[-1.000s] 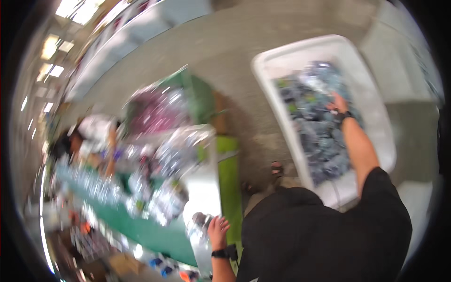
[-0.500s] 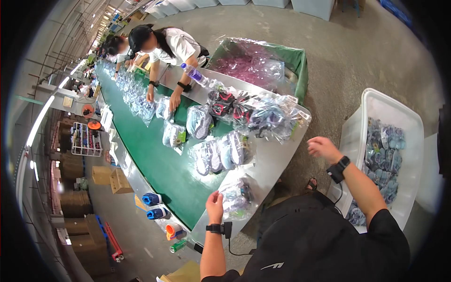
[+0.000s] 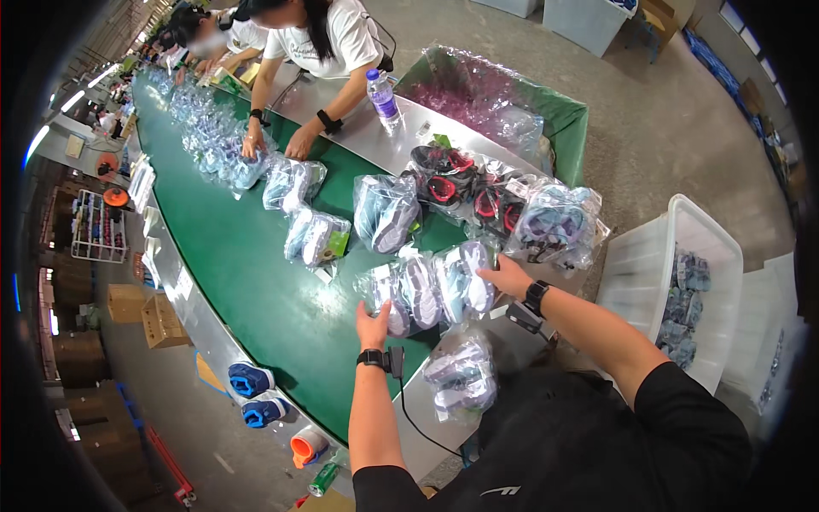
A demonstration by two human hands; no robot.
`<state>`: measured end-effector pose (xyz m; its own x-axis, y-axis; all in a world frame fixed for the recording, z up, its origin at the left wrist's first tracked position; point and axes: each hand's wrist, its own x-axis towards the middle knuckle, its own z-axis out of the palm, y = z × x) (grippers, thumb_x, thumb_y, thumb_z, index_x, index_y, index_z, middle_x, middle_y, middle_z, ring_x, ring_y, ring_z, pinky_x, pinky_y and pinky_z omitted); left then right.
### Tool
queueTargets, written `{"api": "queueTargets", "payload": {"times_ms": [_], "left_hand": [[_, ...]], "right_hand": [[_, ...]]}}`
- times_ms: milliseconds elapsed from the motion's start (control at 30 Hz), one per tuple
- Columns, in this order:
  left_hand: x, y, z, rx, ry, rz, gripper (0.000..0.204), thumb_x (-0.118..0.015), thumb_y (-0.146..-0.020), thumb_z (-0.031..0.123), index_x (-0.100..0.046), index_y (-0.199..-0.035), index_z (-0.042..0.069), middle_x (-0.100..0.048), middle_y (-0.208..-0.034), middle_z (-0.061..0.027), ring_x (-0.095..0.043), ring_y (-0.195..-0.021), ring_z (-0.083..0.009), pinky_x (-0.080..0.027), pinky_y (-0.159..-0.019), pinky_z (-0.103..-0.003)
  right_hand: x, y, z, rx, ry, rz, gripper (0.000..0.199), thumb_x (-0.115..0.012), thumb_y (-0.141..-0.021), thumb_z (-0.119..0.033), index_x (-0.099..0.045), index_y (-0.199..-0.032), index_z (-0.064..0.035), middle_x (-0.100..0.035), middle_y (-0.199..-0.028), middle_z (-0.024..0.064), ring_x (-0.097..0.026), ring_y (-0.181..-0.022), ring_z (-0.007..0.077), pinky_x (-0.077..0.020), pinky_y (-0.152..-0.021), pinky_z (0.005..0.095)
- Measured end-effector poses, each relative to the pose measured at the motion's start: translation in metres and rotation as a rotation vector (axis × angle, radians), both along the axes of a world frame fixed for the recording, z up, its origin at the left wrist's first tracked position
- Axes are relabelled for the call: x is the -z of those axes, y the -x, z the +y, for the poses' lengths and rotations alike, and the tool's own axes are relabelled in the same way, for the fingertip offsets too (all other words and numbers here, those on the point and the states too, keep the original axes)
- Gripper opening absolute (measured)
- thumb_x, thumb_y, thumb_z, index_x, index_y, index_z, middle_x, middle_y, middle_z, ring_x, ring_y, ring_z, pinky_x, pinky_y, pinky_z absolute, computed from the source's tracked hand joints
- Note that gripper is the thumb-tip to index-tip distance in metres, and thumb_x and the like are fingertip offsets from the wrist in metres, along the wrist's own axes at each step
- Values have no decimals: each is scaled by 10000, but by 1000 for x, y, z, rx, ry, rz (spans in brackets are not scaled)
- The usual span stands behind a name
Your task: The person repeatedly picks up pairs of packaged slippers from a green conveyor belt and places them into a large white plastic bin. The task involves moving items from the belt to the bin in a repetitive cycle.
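Observation:
Two clear bags of pale grey-and-blue shoes lie side by side at the near end of the green belt. My left hand (image 3: 373, 326) grips the left end of this pair, at the left bag of shoes (image 3: 408, 297). Against the other end, my right hand (image 3: 509, 278) has its fingers on the right bag of shoes (image 3: 467, 275). Both palms are partly hidden. Closer to me, another bagged pair of shoes (image 3: 461, 375) rests on the metal table end, touched by neither hand.
Further bagged shoes (image 3: 386, 213) lie beyond, with black-and-red shoes (image 3: 444, 175) at the right. Across the green belt (image 3: 230, 282), a co-worker (image 3: 328, 51) handles bags. A white bin (image 3: 631, 273) stands right; blue shoes (image 3: 250, 380) and an orange cup (image 3: 305, 445) line the left edge.
My right hand has come from over the floor onto the right bag. My left hand has moved from the nearest bag to the left end of the pair. The view has shifted.

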<state>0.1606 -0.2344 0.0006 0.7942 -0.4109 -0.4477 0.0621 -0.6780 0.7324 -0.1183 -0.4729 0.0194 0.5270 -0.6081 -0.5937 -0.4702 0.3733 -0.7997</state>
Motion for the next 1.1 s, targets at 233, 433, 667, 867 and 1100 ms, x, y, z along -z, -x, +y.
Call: {"api": "queueTargets", "payload": {"times_ms": [233, 433, 667, 867, 1100], "left_hand": [[-35, 17, -15, -165, 76, 455, 721, -858, -712, 204, -490, -1275, -57, -620, -1163, -164, -623, -975, -230, -516, -835, -348], [-32, 27, 57, -155, 471, 216, 660, -828, -724, 73, -481, -1276, -32, -571, -1198, -125, -582, -1047, -205, -477, -917, -330], [-66, 42, 137, 343, 21, -645, 483, -693, -843, 90, -540, -1295, 16, -508, -1386, -180, -477, -1282, -262, -404, -1041, -376], [29, 64, 194, -337, 295, 219, 467, -551, -989, 182, -454, -1392, -34, -598, -1245, -95, -545, -1131, -175, -423, -984, -328], [-12, 71, 105, -29, 367, 221, 691, -665, -917, 212, -333, -1490, 16, -360, -1491, -163, -412, -1317, -254, -332, -1096, -350]], "right_hand": [[12, -37, -6, -38, -56, 153, 708, -851, -674, -336, -554, -1186, 51, -642, -1093, 194, -621, -1017, 302, -486, -898, 397], [-65, -61, 15, -287, 491, 16, 646, -845, -666, -216, -555, -1195, 16, -524, -1184, 155, -542, -1097, 267, -455, -937, 378], [-100, 11, -8, -844, 969, -64, 603, -666, -752, -35, -527, -1319, -184, -462, -1320, 153, -467, -1235, 359, -420, -1020, 411], [-39, 43, 17, -320, 304, 75, 669, -628, -900, -246, -337, -1455, -13, -415, -1406, 223, -411, -1317, 350, -366, -1086, 400], [-35, 7, 61, -259, 426, 149, 867, -751, -776, -396, -354, -1449, -21, -379, -1420, 258, -385, -1323, 398, -339, -1102, 434]]}}
